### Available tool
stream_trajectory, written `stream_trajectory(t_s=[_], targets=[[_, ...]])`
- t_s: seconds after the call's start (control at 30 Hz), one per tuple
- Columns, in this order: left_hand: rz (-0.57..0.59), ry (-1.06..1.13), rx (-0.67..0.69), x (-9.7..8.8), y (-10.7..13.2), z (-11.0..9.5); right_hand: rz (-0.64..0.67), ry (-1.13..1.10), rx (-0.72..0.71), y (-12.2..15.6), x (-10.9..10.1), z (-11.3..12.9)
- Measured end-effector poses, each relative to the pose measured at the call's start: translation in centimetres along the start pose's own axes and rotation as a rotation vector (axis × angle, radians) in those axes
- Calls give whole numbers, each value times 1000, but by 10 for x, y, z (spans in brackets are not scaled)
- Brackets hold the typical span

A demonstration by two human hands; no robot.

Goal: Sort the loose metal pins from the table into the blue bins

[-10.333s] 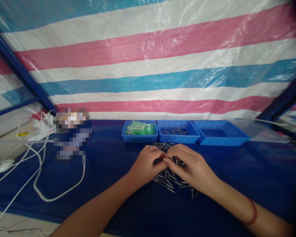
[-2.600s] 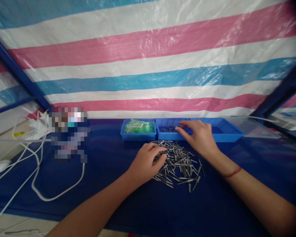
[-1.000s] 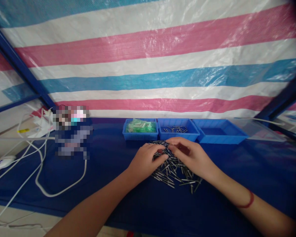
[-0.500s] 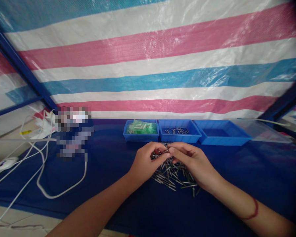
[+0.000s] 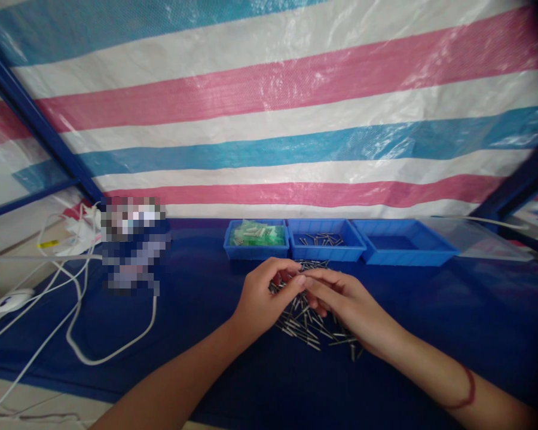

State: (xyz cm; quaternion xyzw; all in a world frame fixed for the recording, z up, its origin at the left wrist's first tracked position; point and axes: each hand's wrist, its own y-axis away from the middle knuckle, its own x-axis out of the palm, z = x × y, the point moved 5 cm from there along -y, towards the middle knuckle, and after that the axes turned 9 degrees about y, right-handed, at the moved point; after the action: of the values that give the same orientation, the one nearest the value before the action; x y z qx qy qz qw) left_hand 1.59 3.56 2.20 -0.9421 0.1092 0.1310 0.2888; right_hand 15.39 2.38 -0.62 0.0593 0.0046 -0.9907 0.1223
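Note:
My left hand (image 5: pixel 264 295) is closed in a pinch, thumb and forefinger meeting the tips of my right hand (image 5: pixel 341 295). The right hand's fingers are pinched too, its lower fingers curled beneath. A thin metal pin showed between the fingertips half a second ago; now the fingers mostly cover it. Below both hands lies a loose pile of thin metal pins (image 5: pixel 298 325), pointing in many directions, partly hidden by the hands. Their exact kind is too small to tell.
Behind the pile stand three blue bins: one with green packets (image 5: pixel 257 234), a middle bin (image 5: pixel 327 251) with some metal pins, and a right bin (image 5: pixel 407 258). White cables (image 5: pixel 83 358) cross the blue table at left. A striped sheet (image 5: pixel 269 143) hangs behind.
The hands stay together above the pile. My right hand has shifted slightly left and its lower fingers have curled under; the pin's end is less visible. The camera view has tipped slightly.

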Motion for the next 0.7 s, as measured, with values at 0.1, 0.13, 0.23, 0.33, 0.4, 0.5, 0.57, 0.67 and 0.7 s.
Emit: stream_trajectory(t_s=[0.1, 0.13, 0.23, 0.33, 0.4, 0.5, 0.57, 0.67, 0.7], targets=[[9, -12, 34, 0, -1, -2, -45, -23, -4, 0, -3, 0], [11, -19, 30, 0, -1, -2, -69, -29, -9, 0, -5, 1], [25, -15, -25, 0, -1, 2, -120, 4, -39, 1, -9, 3], [59, 36, -87, 4, 0, 7, -136, 78, -138, 2, -11, 8], [79, 71, -117, 6, 1, 10, -160, 125, -228, 3, -11, 11], [103, 79, -129, 8, 1, 11, -194, 238, -305, 3, -12, 12], [64, 34, -110, 6, 1, 10, -244, 332, -330, 1, -18, 12], [-28, -45, -67, 0, 1, 9, -418, 510, -380, -6, -37, 15], [-36, -62, -55, 0, 1, 9, -478, 591, -399, -10, -45, 16]])
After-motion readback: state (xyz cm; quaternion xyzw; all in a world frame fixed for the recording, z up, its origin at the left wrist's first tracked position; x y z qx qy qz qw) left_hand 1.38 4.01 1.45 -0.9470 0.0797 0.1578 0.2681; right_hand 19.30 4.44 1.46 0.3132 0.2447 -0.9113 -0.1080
